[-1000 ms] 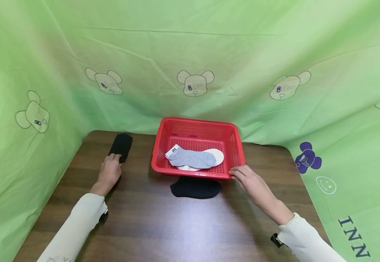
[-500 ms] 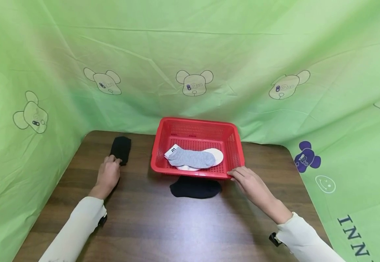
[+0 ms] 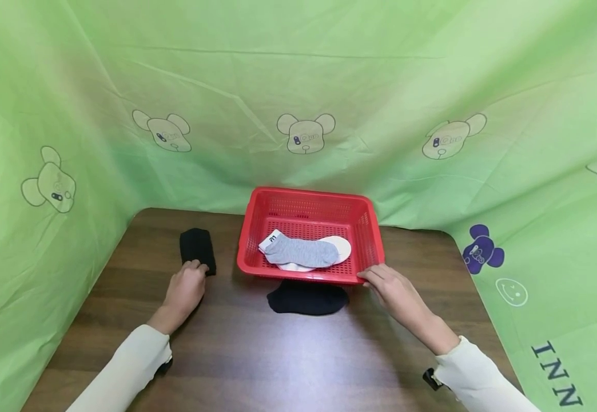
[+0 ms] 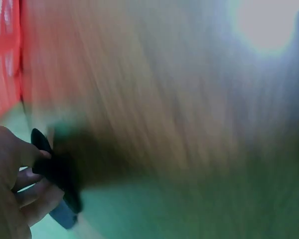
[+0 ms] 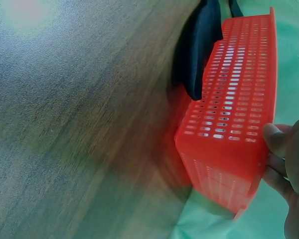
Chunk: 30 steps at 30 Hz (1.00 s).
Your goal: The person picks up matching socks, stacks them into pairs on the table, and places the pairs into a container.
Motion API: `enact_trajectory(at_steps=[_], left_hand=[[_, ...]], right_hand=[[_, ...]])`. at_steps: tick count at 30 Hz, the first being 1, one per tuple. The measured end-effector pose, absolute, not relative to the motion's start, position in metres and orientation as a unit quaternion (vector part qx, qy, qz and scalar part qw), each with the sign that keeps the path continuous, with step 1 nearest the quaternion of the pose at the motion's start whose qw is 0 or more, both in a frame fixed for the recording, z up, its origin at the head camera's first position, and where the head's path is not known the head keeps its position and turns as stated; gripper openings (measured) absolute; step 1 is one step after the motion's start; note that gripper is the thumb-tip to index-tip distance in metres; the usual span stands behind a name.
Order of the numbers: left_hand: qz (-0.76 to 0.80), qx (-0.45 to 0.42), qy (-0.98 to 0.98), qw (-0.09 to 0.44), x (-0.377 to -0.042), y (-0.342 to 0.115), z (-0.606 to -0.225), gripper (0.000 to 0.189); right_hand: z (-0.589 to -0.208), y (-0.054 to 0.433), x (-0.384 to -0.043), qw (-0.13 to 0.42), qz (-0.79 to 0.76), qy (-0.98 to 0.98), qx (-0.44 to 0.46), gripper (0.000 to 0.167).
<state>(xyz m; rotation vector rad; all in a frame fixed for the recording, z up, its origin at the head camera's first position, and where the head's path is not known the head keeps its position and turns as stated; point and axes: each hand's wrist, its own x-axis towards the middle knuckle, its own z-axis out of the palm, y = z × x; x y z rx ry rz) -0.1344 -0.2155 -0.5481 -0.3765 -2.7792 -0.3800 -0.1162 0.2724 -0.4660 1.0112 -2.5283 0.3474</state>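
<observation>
My left hand [image 3: 185, 290] pinches the near end of a black sock [image 3: 197, 247] at the left of the table. In the left wrist view this black sock [image 4: 62, 177] hangs between thumb and fingers, blurred. With the thumb and fingertips of my right hand [image 3: 395, 292] I hold the near right corner of a red plastic basket [image 3: 244, 260]. Inside it a grey sock [image 3: 303, 252] with a white cuff lies over white socks [image 3: 344, 248]. Another black sock [image 3: 309, 298] lies against the basket's near side, partly hidden under its rim.
All of this stands on a brown wooden table [image 3: 257, 355]. A green cloth [image 3: 370, 74] with printed bear heads rises behind the table and along both sides, close behind the basket.
My left hand has drawn the black sock toward me and to the right, across the table. The right hand stays at the basket's corner; the basket and other socks have not moved.
</observation>
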Motion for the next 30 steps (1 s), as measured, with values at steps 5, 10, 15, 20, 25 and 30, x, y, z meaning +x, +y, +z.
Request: enact_trajectory(at_steps=[5, 10, 15, 20, 25, 30], left_hand=[[-0.158, -0.149, -0.962, 0.165, -0.12, -0.194, -0.546, 0.01], [-0.192, -0.149, -0.955, 0.169, -0.11, -0.172, -0.542, 0.01], [-0.25, -0.124, -0.95, 0.137, -0.102, -0.154, -0.536, 0.009], [-0.279, -0.093, -0.951, 0.09, -0.096, -0.141, -0.533, 0.008], [-0.328, -0.059, -0.942, 0.035, -0.093, -0.132, -0.528, 0.008], [-0.344, -0.021, -0.937, 0.051, -0.1, -0.142, -0.516, 0.008]], right_hand=[[-0.468, 0.273, -0.116, 0.197, 0.126, -0.902, 0.362, 0.034], [-0.469, 0.273, -0.118, 0.199, 0.124, -0.901, 0.365, 0.036], [-0.47, 0.272, -0.119, 0.196, 0.113, -0.904, 0.364, 0.035], [-0.469, 0.267, -0.117, 0.195, 0.103, -0.909, 0.353, 0.029], [-0.468, 0.256, -0.114, 0.212, 0.109, -0.914, 0.329, 0.026], [-0.466, 0.222, -0.104, 0.224, 0.169, -0.899, 0.337, 0.02]])
